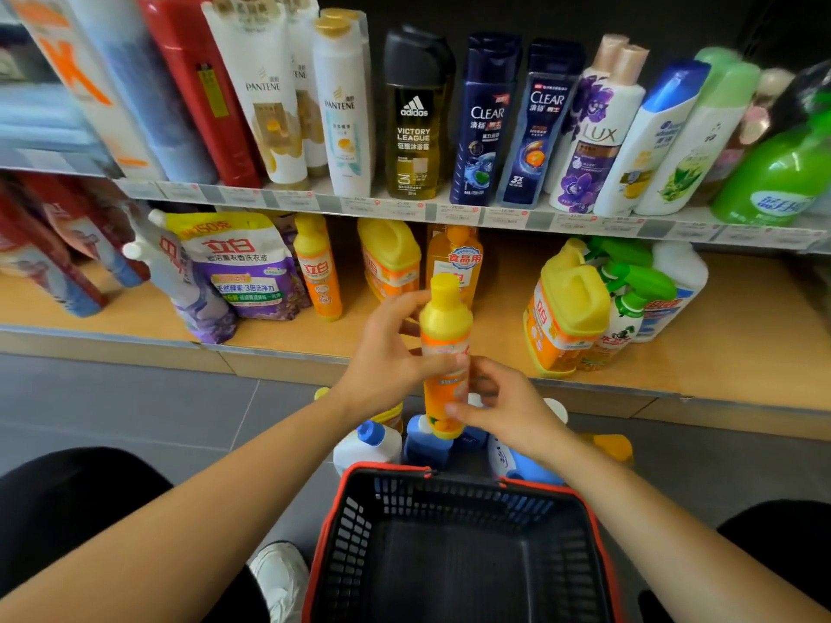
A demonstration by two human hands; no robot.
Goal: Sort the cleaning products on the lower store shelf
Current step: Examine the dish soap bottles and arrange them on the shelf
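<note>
I gripped the orange bottle (445, 353) upright at twelve o'clock with my left hand (386, 353) and right hand (508, 406), the lower shelf (742, 353) part-stocked, floor bottles (373, 442) beyond the empty basket (449, 478) still unsorted, so roughly midway, I judged.

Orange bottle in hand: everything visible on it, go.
The orange bottle is slim, glossy plastic by its look: yellow cap on, yellow shoulder, orange body with a blurred label. It is upright in mid-air before the lower shelf. The left hand grips its middle; the right hand pinches its lower part.
</note>
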